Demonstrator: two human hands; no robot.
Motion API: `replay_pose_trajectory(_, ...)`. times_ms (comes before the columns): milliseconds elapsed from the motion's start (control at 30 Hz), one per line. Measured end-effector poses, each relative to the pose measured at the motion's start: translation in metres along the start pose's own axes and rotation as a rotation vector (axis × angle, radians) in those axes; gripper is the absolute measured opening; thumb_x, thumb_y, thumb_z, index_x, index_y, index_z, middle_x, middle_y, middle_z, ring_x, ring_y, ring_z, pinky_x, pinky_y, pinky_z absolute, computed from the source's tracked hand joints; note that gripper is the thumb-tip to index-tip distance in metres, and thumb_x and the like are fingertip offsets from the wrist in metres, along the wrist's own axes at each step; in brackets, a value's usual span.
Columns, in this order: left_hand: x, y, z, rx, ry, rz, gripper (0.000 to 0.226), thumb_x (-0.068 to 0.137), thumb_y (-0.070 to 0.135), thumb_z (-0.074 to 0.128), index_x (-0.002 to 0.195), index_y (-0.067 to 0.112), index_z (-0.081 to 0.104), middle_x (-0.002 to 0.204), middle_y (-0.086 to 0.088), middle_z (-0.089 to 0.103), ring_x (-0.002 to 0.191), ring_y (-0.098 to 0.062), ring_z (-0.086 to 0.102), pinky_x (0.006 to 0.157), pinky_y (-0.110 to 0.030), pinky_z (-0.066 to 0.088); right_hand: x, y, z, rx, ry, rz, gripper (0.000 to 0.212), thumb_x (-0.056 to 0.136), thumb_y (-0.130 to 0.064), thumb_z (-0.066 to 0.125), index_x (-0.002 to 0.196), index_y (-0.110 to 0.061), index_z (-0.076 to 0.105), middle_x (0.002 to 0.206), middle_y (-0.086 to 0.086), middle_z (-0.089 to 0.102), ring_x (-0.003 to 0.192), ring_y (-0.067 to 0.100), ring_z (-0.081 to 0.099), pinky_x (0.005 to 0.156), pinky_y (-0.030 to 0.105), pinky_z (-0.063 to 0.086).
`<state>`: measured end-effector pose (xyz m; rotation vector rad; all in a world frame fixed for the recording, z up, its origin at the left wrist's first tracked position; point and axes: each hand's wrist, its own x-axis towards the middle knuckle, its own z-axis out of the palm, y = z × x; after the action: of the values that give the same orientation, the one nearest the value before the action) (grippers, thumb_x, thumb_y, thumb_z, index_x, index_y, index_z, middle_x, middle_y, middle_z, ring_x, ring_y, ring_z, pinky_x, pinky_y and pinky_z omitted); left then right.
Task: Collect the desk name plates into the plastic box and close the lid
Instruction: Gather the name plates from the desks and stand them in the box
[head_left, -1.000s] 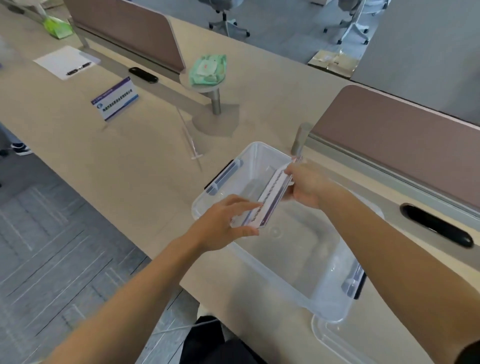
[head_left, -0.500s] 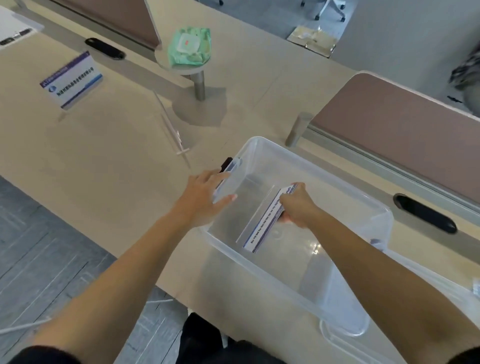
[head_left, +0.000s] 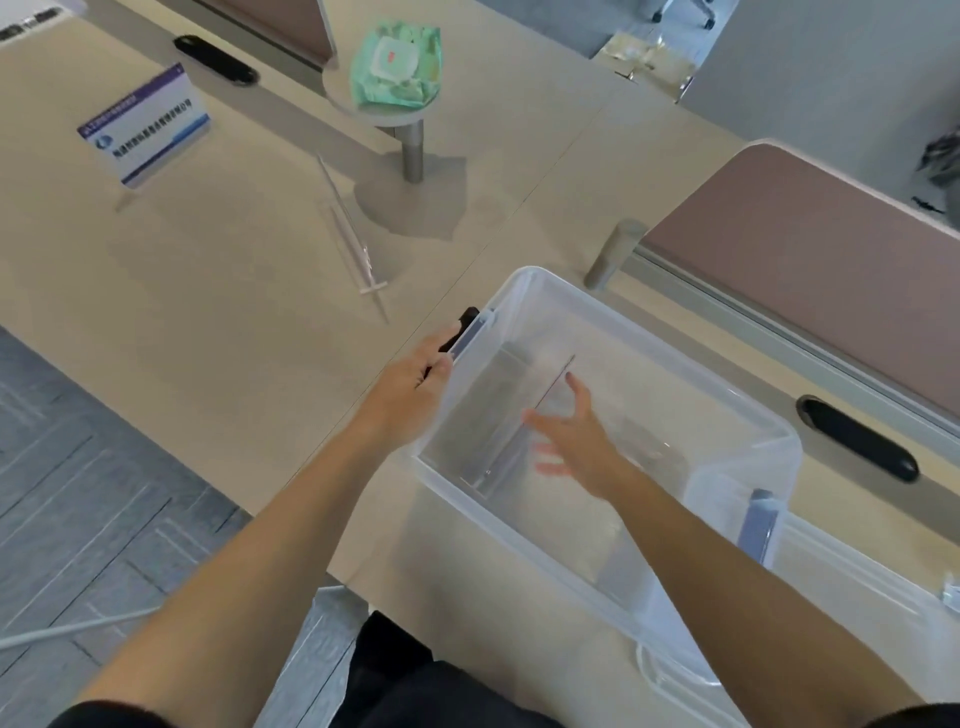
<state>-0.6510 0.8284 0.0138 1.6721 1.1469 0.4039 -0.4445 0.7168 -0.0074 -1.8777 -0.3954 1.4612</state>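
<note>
Left hand (head_left: 410, 387): clear box (head_left: 613, 322) gripped at rim | right hand (head_left: 576, 441): spread, empty, over plate (head_left: 511, 415) inside | advice: box kept steadied, standing plate (head_left: 143, 124) fetched next

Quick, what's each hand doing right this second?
Left hand: closed on the handle end of the plastic box, steadying it.
Right hand: open, fingers spread inside the box, holding nothing.
</note>
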Motion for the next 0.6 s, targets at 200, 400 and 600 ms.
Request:
replay_pose_trajectory(200,-0.001,0.001,0.001,-0.002,0.01,-0.001,0.041,0.102,0.032,0.036,0.139,0.05,0.042,0.106,0.005,0.066,0.095,-0.015,0.059,0.082,-0.03,0.047,0.004,0.019,0.013,0.078,-0.155,0.044,0.111,0.068,-0.034,0.09,0.135,-0.073,0.011,0.161,0.011,0.016,0.13,0.036,0.047,0.097,0.06,0.048)
replay_pose_trajectory(400,-0.005,0.008,0.001,0.011,0.025,0.018,0.047,0.1,0.034,0.037,0.117,0.077,0.033,0.095,-0.005,0.066,0.106,-0.033,0.06,0.089,-0.045,0.049,0.011,0.016,0.018,0.11,-0.202,0.019,0.103,0.077,-0.02,0.084,0.138,-0.068,0.017,0.158,0.01,0.02,0.127,0.033,0.047,0.073,0.04,0.056)
replay_pose_trajectory(600,-0.001,0.003,0.0,-0.008,0.011,0.001,0.046,0.101,0.032,0.038,0.13,0.068,0.033,0.086,0.015,0.061,0.112,-0.023,0.06,0.093,-0.036,0.046,0.024,0.012,0.03,0.158,-0.252,-0.046,0.122,0.044,-0.046,0.097,0.137,-0.07,0.021,0.161,0.008,0.019,0.146,0.03,0.028,0.099,0.052,0.049)
